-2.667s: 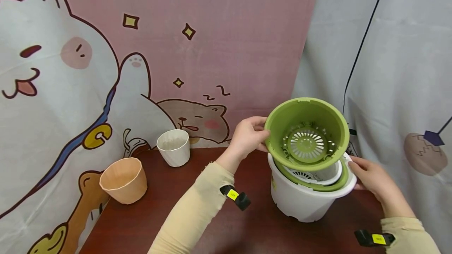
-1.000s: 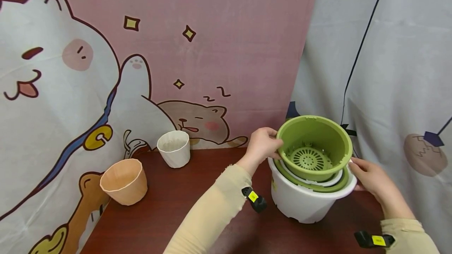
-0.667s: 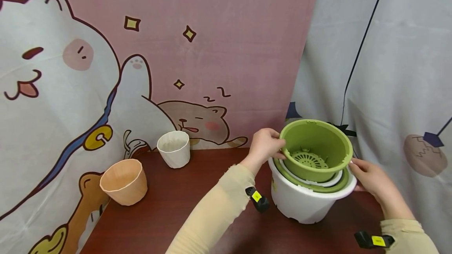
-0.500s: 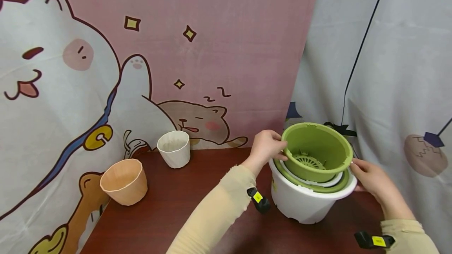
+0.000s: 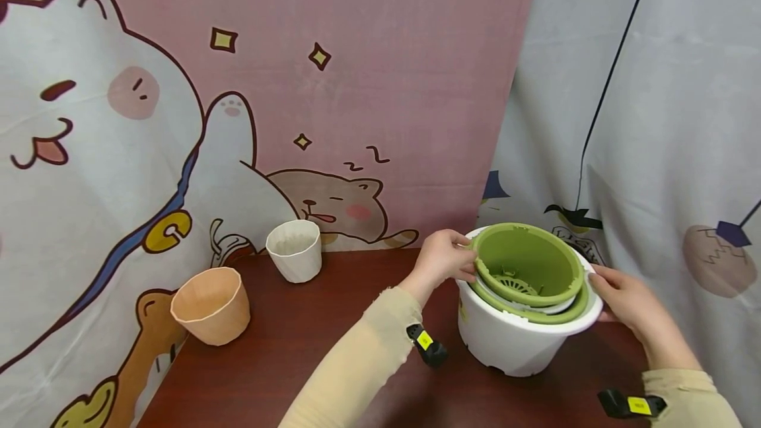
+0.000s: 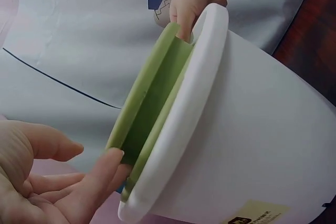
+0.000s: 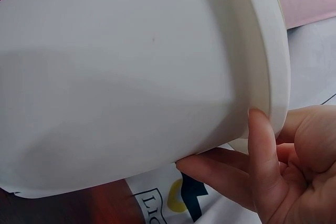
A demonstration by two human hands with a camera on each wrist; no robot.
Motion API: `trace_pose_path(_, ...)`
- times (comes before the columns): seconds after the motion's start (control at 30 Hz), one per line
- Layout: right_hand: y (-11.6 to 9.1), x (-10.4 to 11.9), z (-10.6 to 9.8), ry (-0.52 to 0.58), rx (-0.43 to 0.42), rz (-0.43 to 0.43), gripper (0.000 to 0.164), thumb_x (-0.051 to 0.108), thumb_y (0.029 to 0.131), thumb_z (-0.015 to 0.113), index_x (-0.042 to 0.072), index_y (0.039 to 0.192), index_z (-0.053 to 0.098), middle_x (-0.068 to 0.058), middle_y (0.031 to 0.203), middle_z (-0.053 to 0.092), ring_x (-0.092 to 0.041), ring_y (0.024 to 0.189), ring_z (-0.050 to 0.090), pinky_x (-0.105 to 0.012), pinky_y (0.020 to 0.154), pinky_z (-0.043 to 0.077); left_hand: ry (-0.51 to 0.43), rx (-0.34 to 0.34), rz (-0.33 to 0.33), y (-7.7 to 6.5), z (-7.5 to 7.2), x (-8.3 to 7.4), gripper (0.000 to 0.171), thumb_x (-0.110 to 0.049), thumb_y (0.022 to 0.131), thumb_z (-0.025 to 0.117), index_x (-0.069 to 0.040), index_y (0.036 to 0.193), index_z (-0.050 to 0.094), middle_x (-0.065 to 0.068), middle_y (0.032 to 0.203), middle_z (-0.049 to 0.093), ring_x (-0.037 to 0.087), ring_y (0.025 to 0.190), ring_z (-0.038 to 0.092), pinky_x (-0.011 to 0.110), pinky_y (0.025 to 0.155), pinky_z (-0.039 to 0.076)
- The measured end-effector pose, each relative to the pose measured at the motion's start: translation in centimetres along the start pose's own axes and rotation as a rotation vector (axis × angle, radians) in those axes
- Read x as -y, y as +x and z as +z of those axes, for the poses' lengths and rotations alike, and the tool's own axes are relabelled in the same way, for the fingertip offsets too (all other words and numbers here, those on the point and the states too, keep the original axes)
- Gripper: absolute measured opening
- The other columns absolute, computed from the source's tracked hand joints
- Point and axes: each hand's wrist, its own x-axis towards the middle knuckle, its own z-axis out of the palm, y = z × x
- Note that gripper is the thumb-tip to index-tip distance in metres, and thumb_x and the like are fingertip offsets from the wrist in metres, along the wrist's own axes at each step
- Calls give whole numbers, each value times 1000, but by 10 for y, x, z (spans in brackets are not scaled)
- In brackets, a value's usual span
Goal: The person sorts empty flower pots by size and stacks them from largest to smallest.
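Note:
A large white flower pot (image 5: pixel 511 345) stands upright on the table with a green pot (image 5: pixel 567 314), a white liner and another green flower pot (image 5: pixel 529 253) nested inside it. Slots and holes pierce the floor of the innermost green one, which leans slightly. My left hand (image 5: pixel 440 259) is at its left rim; in the left wrist view fingertips (image 6: pixel 109 163) touch the green rim from outside while another finger is held apart from it. With my right hand (image 5: pixel 624 299) I grip the rim of the white pot at the right, seen close in the right wrist view.
A peach faceted pot (image 5: pixel 220 319) and a small white faceted pot (image 5: pixel 300 261) stand at the left of the dark red table (image 5: pixel 333 309). Behind hangs a pink cartoon backdrop (image 5: pixel 380 84), with a pale curtain (image 5: pixel 624 117) along the right.
The upper green pot has come down from above the stack into the white liner, tipping more level. My left hand followed it down; my right hand stayed on the white rim.

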Motion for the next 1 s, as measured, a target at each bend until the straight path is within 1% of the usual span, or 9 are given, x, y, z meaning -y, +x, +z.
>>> trace_pose_path(0.1,0,0,0,1,-1,-5,59,26,108,37,-22,141,28,-21,95,63,-11,62,64,-31,55,57,28,6,50,0,-3,5,26,2,87,70,4,113,65,9,84,69,29,72,73,36,63,60)
trace_pose_path(0.27,0,1,0,2,-4,-10,57,24,108,37,-22,141,28,-21,95,63,-10,61,63,-30,55,57,114,26,140,0,-9,14,27,-6,88,71,-1,115,67,3,88,70,17,73,70,28,66,59)
trace_pose_path(0.4,1,1,0,-4,-1,-4,58,25,108,37,-22,141,28,-22,96,63,-11,62,64,-30,55,57,212,27,199,-2,-15,19,32,-15,89,72,-6,119,67,-1,93,70,9,79,66,24,69,56)
trace_pose_path(0.57,0,0,0,-5,5,-1,59,27,107,37,-21,141,30,-20,95,63,-13,62,64,-32,55,58,321,7,273,-5,-22,25,36,-20,90,71,-6,123,66,-1,97,70,10,89,65,23,75,54)
trace_pose_path(0.73,0,0,0,-8,3,1,59,28,107,37,-20,142,30,-18,93,63,-13,61,64,-33,55,58,327,3,318,-5,-28,35,38,-20,90,70,-4,124,65,-2,98,69,10,89,64,23,76,54)
trace_pose_path(0.87,0,1,0,-11,5,9,60,29,108,36,-20,142,30,-18,94,63,-13,61,64,-32,55,57,345,-9,336,-5,-36,45,37,-21,91,70,-4,124,65,-4,95,67,9,86,63,23,75,53)
trace_pose_path(1.0,0,2,-1,-18,7,19,60,29,108,36,-19,142,29,-20,95,63,-14,61,64,-32,55,57,383,-26,349,-4,-46,56,36,-23,92,69,-6,124,65,-2,96,68,11,87,63,24,75,53)
